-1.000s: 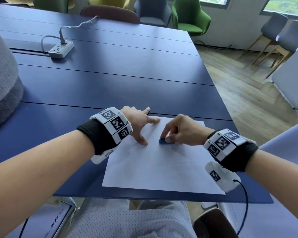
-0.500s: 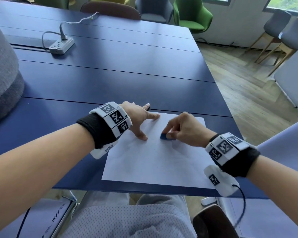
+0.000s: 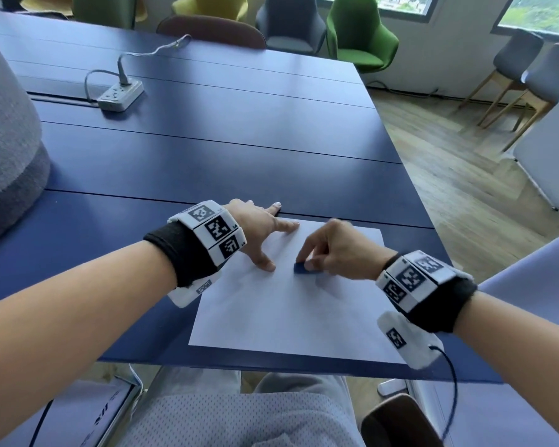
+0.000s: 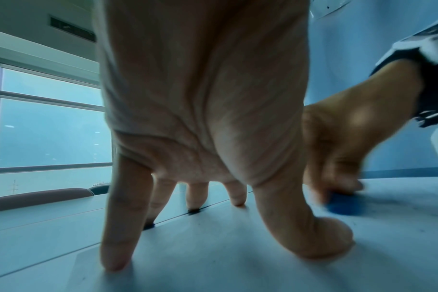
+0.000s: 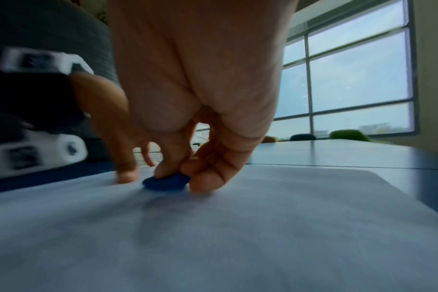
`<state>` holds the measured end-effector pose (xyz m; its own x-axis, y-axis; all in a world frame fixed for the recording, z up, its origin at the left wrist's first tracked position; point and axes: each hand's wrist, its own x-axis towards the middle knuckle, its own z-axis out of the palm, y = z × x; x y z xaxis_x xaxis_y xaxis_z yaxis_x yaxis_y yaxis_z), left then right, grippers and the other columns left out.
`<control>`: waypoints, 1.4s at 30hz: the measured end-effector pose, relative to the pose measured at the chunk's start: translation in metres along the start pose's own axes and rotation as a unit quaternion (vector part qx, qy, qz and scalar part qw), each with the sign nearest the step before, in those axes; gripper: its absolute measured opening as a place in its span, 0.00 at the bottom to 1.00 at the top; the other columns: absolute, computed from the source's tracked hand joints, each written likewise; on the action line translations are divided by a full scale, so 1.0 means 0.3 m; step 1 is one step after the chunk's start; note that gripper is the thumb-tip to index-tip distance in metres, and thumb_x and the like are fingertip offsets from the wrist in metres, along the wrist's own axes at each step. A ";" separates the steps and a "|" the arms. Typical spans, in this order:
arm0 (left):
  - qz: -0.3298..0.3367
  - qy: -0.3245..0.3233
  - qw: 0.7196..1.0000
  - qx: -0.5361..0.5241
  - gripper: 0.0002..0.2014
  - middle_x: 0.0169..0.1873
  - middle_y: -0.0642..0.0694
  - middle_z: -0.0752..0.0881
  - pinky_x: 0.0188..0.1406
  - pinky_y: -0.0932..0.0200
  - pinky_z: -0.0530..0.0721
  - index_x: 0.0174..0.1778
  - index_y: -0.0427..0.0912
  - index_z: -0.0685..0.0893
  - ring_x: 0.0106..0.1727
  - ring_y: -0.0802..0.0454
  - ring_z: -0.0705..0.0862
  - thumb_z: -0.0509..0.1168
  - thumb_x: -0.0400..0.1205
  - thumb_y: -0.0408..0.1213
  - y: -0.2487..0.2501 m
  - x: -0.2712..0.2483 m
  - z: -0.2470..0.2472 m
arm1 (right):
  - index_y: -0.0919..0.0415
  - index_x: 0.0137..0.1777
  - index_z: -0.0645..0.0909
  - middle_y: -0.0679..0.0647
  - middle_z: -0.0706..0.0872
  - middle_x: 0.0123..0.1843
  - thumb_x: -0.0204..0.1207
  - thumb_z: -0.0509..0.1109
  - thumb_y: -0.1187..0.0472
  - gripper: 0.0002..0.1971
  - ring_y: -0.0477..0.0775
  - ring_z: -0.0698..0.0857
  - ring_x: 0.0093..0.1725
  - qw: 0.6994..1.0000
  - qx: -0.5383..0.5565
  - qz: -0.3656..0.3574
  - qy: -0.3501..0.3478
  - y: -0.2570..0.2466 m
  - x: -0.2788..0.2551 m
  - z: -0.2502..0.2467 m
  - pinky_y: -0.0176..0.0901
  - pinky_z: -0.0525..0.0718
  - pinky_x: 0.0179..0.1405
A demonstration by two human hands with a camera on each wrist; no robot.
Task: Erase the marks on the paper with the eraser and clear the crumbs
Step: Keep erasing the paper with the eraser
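**Blue eraser being pressed to the paper near its far edge**

The blue eraser (image 3: 305, 268) is being held flat against the white paper (image 3: 291, 317), in the far half of the sheet, near the middle of its width. It is being pinched by the right hand (image 3: 336, 253), whose thumb and curled fingers are clamped on it from above; in the right wrist view the fingertips (image 5: 203, 183) are seen closed around the eraser (image 5: 166, 183), with one tip touching the paper beside it. The hand and eraser are blurred in all three views.

Just to the left of the eraser, the sheet is being pinned by the left hand (image 3: 262, 233). Its fingers are spread apart and nearly straight, the thumb (image 3: 265, 264) being pressed down on the paper close to the eraser, the other tips reaching the sheet's far edge and the table beyond it. In the left wrist view faint grey specks are being shown on the paper around the eraser (image 4: 344, 206).

The paper is lying at the near edge of the dark blue table (image 3: 207, 156). Far beyond the paper, to the left, a white power strip (image 3: 120, 95) with a plugged cable is resting on the table. Black-and-white square code markers are being worn on both wrists; no readable writing is made out on them.
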<state>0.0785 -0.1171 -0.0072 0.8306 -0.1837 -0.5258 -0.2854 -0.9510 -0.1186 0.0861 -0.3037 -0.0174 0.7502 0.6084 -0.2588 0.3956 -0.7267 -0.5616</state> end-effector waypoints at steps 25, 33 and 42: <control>-0.004 -0.003 1.000 0.003 0.50 0.86 0.53 0.40 0.71 0.43 0.70 0.83 0.72 0.42 0.84 0.33 0.56 0.69 0.73 0.68 0.005 0.005 0.001 | 0.55 0.43 0.91 0.48 0.83 0.29 0.70 0.76 0.67 0.07 0.38 0.76 0.23 1.000 0.029 -0.004 -0.005 -0.006 -0.063 0.042 0.29 0.75 0.28; -0.005 0.002 1.000 0.009 0.50 0.86 0.54 0.41 0.71 0.45 0.70 0.83 0.72 0.42 0.84 0.34 0.57 0.68 0.73 0.69 0.005 0.006 0.001 | 0.54 0.44 0.91 0.48 0.85 0.33 0.71 0.76 0.67 0.07 0.43 0.80 0.31 0.999 0.029 -0.006 0.032 -0.003 -0.057 0.040 0.27 0.75 0.30; -0.007 0.005 1.000 0.019 0.49 0.86 0.52 0.42 0.69 0.46 0.72 0.83 0.71 0.42 0.82 0.35 0.62 0.68 0.74 0.68 0.008 -0.002 -0.003 | 0.52 0.42 0.91 0.53 0.87 0.34 0.70 0.77 0.67 0.08 0.44 0.79 0.30 0.999 0.027 -0.019 0.027 0.012 -0.088 0.050 0.32 0.75 0.32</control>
<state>0.0778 -0.1194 -0.0064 0.8389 -0.1725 -0.5162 -0.2913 -0.9435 -0.1582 0.0598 -0.3175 -0.0244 0.7638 0.6156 -0.1939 0.3959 -0.6841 -0.6126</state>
